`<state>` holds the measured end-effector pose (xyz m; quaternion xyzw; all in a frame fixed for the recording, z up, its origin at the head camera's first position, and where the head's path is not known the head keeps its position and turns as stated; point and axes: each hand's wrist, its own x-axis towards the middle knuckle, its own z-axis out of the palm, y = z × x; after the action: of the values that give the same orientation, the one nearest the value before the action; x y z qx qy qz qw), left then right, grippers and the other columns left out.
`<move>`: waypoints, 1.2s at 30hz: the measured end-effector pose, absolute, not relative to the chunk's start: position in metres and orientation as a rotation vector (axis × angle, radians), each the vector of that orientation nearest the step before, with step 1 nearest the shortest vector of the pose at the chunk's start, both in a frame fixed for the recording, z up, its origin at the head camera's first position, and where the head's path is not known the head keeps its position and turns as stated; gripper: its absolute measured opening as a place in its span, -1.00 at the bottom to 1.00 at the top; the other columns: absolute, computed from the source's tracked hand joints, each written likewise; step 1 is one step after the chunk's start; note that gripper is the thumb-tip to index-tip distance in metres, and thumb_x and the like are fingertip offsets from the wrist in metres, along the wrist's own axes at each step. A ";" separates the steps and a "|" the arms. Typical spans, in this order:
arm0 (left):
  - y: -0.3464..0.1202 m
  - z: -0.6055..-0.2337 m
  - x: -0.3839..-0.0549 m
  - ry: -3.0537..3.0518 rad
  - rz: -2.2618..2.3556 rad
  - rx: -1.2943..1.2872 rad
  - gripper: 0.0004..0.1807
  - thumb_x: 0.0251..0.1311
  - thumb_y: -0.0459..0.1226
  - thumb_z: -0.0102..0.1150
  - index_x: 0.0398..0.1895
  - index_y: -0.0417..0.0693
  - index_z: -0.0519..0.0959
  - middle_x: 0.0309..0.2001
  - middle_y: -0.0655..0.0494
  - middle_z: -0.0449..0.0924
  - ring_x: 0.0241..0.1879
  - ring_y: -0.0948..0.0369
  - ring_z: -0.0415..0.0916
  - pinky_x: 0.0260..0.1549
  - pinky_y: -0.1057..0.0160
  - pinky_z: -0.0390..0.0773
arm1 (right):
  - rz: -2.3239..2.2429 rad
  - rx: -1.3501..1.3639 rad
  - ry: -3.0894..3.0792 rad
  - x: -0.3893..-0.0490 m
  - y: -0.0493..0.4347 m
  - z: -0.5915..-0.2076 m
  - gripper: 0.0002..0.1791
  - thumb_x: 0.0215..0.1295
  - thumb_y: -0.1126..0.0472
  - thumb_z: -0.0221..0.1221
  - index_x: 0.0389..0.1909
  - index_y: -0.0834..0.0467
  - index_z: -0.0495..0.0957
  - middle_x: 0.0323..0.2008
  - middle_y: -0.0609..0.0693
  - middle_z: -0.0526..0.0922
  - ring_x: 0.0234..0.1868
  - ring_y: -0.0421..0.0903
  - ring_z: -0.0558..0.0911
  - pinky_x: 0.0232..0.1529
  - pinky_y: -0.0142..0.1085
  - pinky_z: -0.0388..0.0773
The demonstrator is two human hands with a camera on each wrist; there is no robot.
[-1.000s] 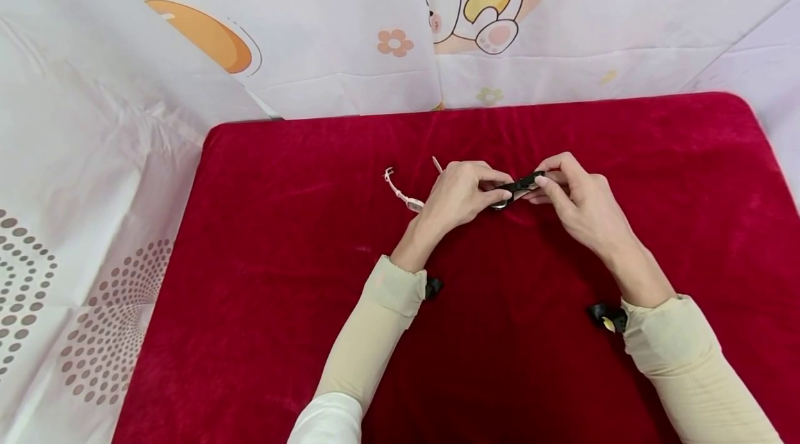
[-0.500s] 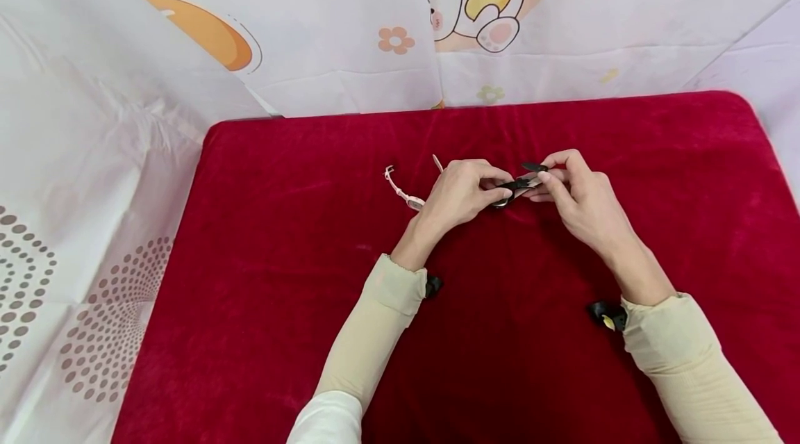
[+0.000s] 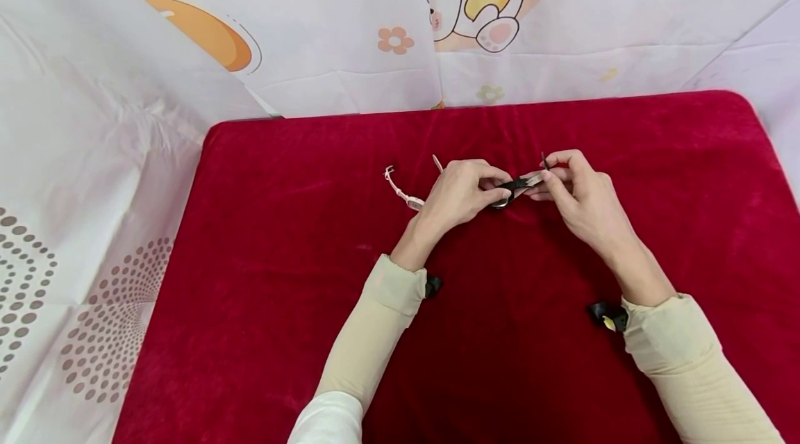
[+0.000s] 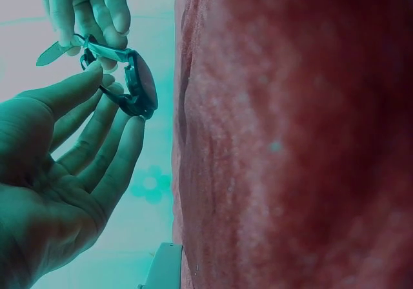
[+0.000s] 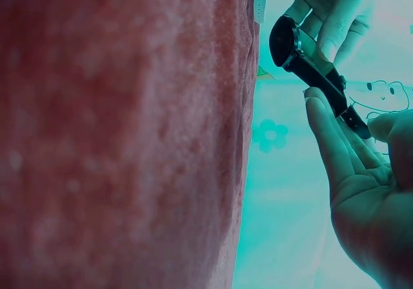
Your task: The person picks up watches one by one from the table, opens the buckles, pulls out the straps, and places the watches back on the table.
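Observation:
A black wristwatch is held between both hands over the red cloth. My left hand pinches it near the case, thumb on the strap and fingertips at the watch case. At the other side, my right hand grips the strap by its buckle end. The loose strap tip sticks out past the buckle, and from above it stands up thin beside the right fingertips. In the right wrist view the round dark dial faces away from the hands.
A pink watch lies on the red cloth, partly hidden behind my left hand. Small black devices sit at both wrists. A white patterned curtain hangs along the table's far edge.
The strap tip has come away from the rest of the strap and turned upright at the right fingertips. Both hands stay nearly in place, and the pink watch has not moved.

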<state>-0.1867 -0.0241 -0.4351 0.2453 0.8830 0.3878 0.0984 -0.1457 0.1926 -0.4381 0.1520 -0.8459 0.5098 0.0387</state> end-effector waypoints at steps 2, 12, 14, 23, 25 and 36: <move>-0.024 -0.435 -0.187 2.607 1.154 0.723 -0.84 0.22 -0.21 0.38 -0.14 0.07 0.77 -0.30 0.34 0.64 -0.35 0.45 0.53 -0.35 0.52 0.49 | 1.563 0.445 -2.602 -0.146 0.192 -0.438 -0.77 0.47 0.42 0.03 0.08 0.34 0.35 -0.16 0.28 0.72 -0.34 -0.45 0.69 -0.19 -0.62 0.55; -0.025 -0.436 -0.187 2.608 1.141 0.715 -0.83 0.22 -0.22 0.38 -0.13 0.07 0.76 -0.28 0.32 0.66 -0.33 0.45 0.53 -0.33 0.53 0.49 | 1.697 0.398 -2.510 -0.146 0.190 -0.436 -0.85 0.42 0.45 0.08 -0.05 0.38 0.39 -0.19 0.30 0.72 -0.31 -0.33 0.73 -0.23 -0.45 0.64; -0.025 -0.437 -0.188 2.613 1.132 0.718 -0.83 0.23 -0.22 0.38 -0.12 0.06 0.76 -0.28 0.32 0.66 -0.32 0.45 0.53 -0.32 0.53 0.48 | 1.785 0.382 -2.447 -0.146 0.191 -0.437 -0.85 0.39 0.47 0.11 -0.08 0.41 0.41 -0.19 0.25 0.72 -0.30 -0.26 0.75 -0.23 -0.38 0.66; -0.025 -0.437 -0.188 2.604 1.128 0.678 -0.80 0.23 -0.22 0.37 -0.09 0.06 0.75 -0.24 0.31 0.66 -0.29 0.44 0.54 -0.32 0.53 0.49 | 2.208 0.290 -2.169 -0.148 0.194 -0.436 -0.83 0.31 0.50 0.18 -0.14 0.50 0.45 -0.20 0.15 0.73 -0.31 -0.08 0.75 -0.22 -0.28 0.66; -0.025 -0.437 -0.188 2.593 1.125 0.660 -0.79 0.23 -0.22 0.37 -0.07 0.07 0.75 -0.24 0.30 0.67 -0.29 0.43 0.55 -0.32 0.52 0.49 | 2.238 0.275 -2.150 -0.148 0.193 -0.436 -0.83 0.30 0.51 0.19 -0.15 0.50 0.45 -0.20 0.15 0.74 -0.32 -0.08 0.76 -0.22 -0.27 0.66; -0.024 -0.436 -0.188 2.583 1.276 0.701 -0.77 0.18 -0.21 0.41 -0.08 0.05 0.73 -0.28 0.31 0.70 -0.33 0.49 0.57 -0.29 0.54 0.52 | 2.240 0.322 -2.136 -0.149 0.189 -0.436 -0.81 0.29 0.53 0.20 -0.15 0.54 0.44 -0.22 0.15 0.73 -0.30 -0.10 0.76 -0.22 -0.25 0.65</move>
<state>-0.1882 -0.0237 -0.4361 0.2355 0.8678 0.4286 0.0883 -0.1494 0.1886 -0.4363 0.1035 -0.6863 0.7197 0.0149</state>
